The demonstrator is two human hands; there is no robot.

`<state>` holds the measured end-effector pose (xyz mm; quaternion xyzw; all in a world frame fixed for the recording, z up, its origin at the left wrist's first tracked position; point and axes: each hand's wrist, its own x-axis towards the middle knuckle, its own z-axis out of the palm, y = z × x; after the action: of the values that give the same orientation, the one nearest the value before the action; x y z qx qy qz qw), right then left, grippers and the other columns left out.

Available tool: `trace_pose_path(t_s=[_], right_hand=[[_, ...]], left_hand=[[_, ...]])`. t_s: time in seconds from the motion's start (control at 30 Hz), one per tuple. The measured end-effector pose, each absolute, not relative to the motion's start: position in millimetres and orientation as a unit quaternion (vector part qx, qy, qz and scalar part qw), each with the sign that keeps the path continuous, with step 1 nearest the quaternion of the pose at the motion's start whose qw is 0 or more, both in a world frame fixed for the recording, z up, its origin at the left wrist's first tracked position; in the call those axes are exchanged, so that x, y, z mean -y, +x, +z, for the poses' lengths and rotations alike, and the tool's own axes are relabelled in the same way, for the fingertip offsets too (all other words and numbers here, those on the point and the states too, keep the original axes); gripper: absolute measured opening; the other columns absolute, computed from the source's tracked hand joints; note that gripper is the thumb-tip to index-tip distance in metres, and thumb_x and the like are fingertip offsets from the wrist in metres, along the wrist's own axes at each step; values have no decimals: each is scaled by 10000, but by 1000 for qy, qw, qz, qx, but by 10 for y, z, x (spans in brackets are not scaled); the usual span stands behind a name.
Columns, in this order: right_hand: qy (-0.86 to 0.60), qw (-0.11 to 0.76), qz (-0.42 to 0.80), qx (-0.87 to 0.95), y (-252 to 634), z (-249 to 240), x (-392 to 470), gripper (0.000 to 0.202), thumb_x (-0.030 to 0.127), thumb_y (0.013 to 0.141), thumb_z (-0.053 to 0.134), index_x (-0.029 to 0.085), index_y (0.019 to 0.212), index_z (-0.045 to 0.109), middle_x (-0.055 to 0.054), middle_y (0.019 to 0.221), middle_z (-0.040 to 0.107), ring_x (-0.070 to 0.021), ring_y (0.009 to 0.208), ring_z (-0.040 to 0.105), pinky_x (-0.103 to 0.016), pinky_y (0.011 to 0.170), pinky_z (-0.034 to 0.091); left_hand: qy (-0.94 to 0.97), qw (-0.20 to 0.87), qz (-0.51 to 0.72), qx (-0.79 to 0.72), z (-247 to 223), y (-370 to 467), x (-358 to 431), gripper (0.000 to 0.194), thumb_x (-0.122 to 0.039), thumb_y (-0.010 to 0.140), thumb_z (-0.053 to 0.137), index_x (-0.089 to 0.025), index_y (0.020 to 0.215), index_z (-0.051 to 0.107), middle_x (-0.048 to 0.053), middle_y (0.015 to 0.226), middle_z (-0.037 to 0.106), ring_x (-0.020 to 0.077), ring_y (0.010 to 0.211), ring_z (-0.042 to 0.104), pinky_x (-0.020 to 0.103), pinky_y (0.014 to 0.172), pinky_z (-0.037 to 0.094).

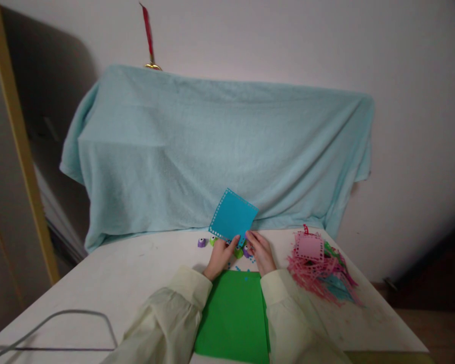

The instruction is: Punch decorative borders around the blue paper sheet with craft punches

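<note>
A square blue card (233, 215) with small holes punched along its edges is held up, tilted, at the middle of the white table. My left hand (222, 255) grips its lower edge, thumb on top. My right hand (261, 250) is closed at the card's lower right corner, its fingers pinched together; whether they hold the card or something small cannot be made out. Behind and between the hands sit small green and purple pieces with eyes, among them a purple one (201, 242). Blue paper bits (238, 268) lie below the card. Green sheets (233, 316) lie between my forearms.
On the right of the table (129, 268), a pink punched card (310, 246) rests on a heap of shredded paper (311, 278). A grey bent metal frame (76, 311) stands at the front left. A light blue cloth (212, 146) hangs behind the table.
</note>
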<state>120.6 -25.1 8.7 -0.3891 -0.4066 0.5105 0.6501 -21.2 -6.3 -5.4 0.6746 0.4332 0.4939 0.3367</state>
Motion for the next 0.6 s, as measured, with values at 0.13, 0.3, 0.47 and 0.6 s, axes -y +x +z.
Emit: trace_pose_path(t_s=[0.13,0.3,0.47,0.6], right_hand=[[-382,637,521,420,1196,81,254,354,477,680,719,177,845,629,39,574,509,-72,452,381,-218,408,234],[-379,610,539,441,1189,54,233,341,470,695,712,176,840,620,60,521,476,-65,419,360,-217,402,243],[-375,607,542,444,1193,19,210,329,450,696,719,180,858,623,59,516,476,-72,427,375,-218,412,267],[-373,608,543,444,1194,25,211,330,445,692,725,173,851,628,49,521,491,-79,442,396,-220,427,290]], left_hand=[[682,323,488,-438,-62,-209,46,466,-520,833,457,-151,557,520,-39,482,449,96,482,383,218,487,248],[672,335,495,-437,-71,-206,40,460,-537,824,463,-147,593,542,-34,504,487,97,487,396,214,487,256],[664,339,501,-439,-91,-207,31,474,-544,825,466,-144,588,560,-24,504,503,102,478,413,219,480,264],[666,332,501,-443,-101,-204,21,484,-543,830,466,-140,581,568,-18,503,517,104,470,422,222,476,269]])
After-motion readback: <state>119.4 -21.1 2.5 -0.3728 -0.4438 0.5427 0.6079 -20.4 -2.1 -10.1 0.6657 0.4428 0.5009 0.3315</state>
